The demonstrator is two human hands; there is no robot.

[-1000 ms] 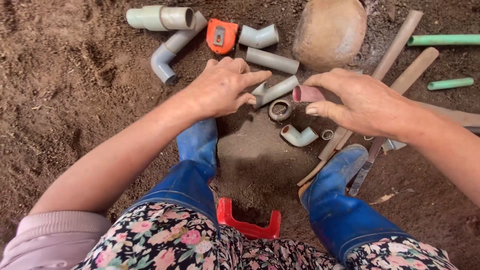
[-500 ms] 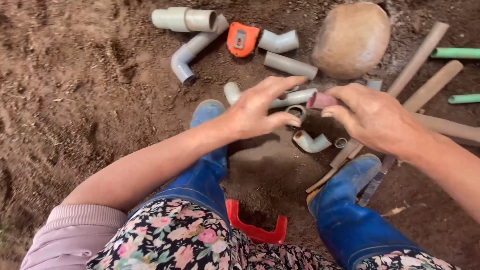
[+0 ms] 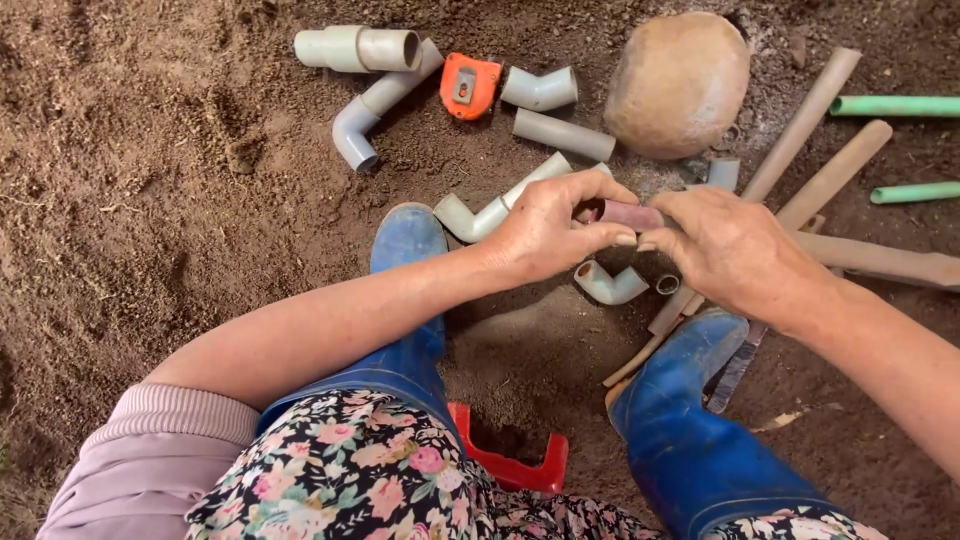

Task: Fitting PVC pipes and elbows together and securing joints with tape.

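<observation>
My left hand (image 3: 548, 228) and my right hand (image 3: 722, 250) meet over the dirt between my blue boots. Together they hold a short reddish-brown tube (image 3: 628, 214), the right hand's fingers wrapped on its right end and the left hand's fingertips pinching its left end. Just beneath lies a small grey elbow fitting (image 3: 610, 286) and a small ring (image 3: 667, 285). A grey pipe with an elbow (image 3: 482, 215) rests on the ground behind my left hand.
Grey pipe pieces (image 3: 360, 48), a bent pipe (image 3: 365, 115), an orange tape measure (image 3: 468, 85) and a large round stone (image 3: 680, 82) lie ahead. Tan pipes (image 3: 810, 115) and green pipes (image 3: 895, 105) are at right. A red stool (image 3: 510, 465) sits below.
My left hand came off the grey pipe on the ground and moved right onto the reddish tube held by my right hand. The view shifted slightly.
</observation>
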